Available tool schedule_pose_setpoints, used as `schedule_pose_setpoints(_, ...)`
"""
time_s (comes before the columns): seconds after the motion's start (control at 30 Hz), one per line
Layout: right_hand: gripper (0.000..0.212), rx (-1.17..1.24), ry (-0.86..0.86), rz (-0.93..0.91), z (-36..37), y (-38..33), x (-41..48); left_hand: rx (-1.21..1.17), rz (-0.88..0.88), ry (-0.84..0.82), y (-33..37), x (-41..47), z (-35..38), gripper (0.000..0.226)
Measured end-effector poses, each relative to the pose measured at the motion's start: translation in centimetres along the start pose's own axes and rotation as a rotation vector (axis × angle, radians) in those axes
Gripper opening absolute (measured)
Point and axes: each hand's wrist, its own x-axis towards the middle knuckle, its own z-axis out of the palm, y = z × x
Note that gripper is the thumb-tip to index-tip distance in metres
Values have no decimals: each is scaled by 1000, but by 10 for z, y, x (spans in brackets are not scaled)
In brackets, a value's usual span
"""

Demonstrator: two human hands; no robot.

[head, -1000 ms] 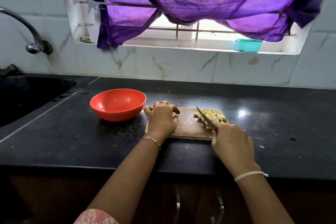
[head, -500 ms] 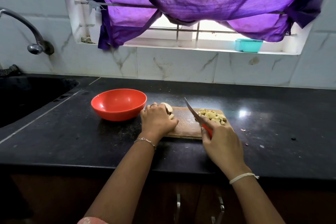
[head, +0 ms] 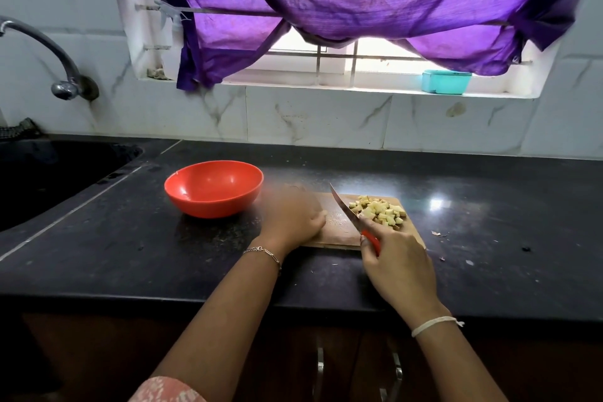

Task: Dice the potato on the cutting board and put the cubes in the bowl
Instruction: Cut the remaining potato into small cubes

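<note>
A wooden cutting board (head: 336, 235) lies on the black counter. A pile of pale potato cubes (head: 378, 212) sits on its right half. My right hand (head: 398, 264) grips a red-handled knife (head: 342, 206), blade tilted up and to the left just beside the cubes. My left hand (head: 290, 219) is motion-blurred and curled over the board's left end; the uncut potato piece is hidden beneath it. A red bowl (head: 213, 188) stands to the left of the board with nothing in it.
A dark sink (head: 49, 173) with a tap (head: 49, 52) is at the far left. Small peel scraps (head: 437, 233) lie right of the board. A teal box (head: 445, 81) sits on the window sill under a purple curtain.
My left hand took a potato piece at the board's far left edge and slid it toward the middle. The knife lifted off the cubes and moved left, blade raised.
</note>
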Motion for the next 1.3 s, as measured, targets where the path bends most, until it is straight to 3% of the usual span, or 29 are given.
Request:
schedule_pose_setpoints(0.33, 46, -121, -31, -5, -2, 4, -6, -49, 117, 3, 19, 0, 8, 25)
schedule_pose_setpoints(0.57, 47, -138, -8, -13, 1, 7, -7, -71, 36, 38, 14, -1, 9, 30)
schedule_pose_setpoints(1.3, 55, -280, 14, -93, 15, 10, -9, -122, 5, -18, 15, 0, 7, 26)
